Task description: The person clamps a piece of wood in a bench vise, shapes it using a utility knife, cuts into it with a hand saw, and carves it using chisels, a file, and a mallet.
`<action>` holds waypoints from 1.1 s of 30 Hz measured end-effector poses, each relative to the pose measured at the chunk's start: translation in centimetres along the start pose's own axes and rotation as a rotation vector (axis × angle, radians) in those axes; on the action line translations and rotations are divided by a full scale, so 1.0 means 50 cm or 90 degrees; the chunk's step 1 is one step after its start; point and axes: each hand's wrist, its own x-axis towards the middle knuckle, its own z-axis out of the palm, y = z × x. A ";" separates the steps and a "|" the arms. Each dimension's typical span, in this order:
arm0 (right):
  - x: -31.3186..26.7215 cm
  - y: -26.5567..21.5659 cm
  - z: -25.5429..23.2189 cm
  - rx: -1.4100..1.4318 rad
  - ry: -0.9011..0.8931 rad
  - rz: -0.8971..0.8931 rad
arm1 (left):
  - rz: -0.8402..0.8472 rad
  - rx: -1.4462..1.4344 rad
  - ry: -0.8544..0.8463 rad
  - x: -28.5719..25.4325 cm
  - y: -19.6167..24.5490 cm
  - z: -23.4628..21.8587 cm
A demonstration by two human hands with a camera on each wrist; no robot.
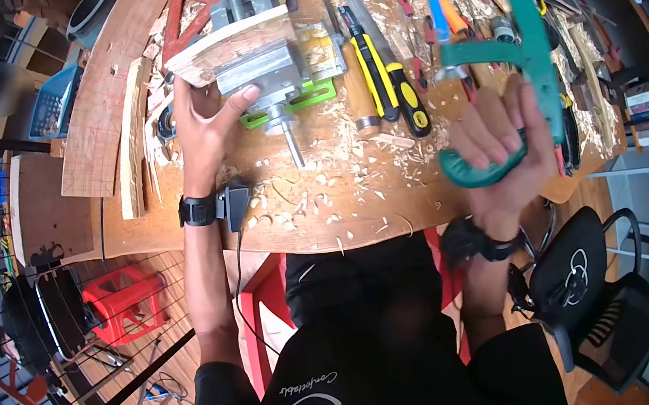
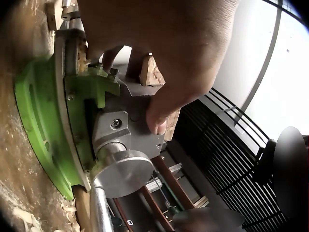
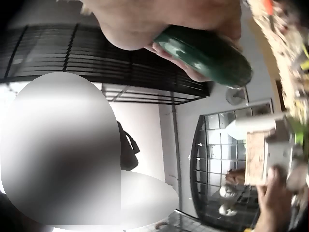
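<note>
A metal vise (image 1: 262, 71) with a green base (image 2: 43, 125) stands on the workbench, a curved wooden piece (image 1: 238, 46) between its jaws. My left hand (image 1: 207, 124) rests on the near left of the vise, thumb on its metal side and fingers behind the wood; in the left wrist view the hand (image 2: 164, 43) reaches over the vise body. My right hand (image 1: 500, 138), raised at the right, grips the green handle (image 1: 472, 171) of a green-framed saw (image 1: 528, 36). In the right wrist view the handle (image 3: 205, 55) lies inside the curled fingers.
Yellow-black knives (image 1: 372, 65), a wooden-handled tool (image 1: 359, 87) and several other tools lie right of the vise. Wood shavings cover much of the bench (image 1: 326, 210). Long boards (image 1: 97, 126) lie at the left. A black cable hangs from the left wrist camera.
</note>
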 end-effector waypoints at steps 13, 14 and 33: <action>0.052 -0.146 -0.022 -1.207 0.025 -0.211 | 0.175 0.570 -0.275 0.106 0.194 0.052; 0.053 -0.143 -0.022 -1.162 0.046 -0.163 | 0.178 0.572 -0.276 0.119 0.189 0.057; 0.098 -0.217 -0.070 -1.434 -0.039 -0.076 | -0.041 0.420 -0.228 0.121 0.163 0.068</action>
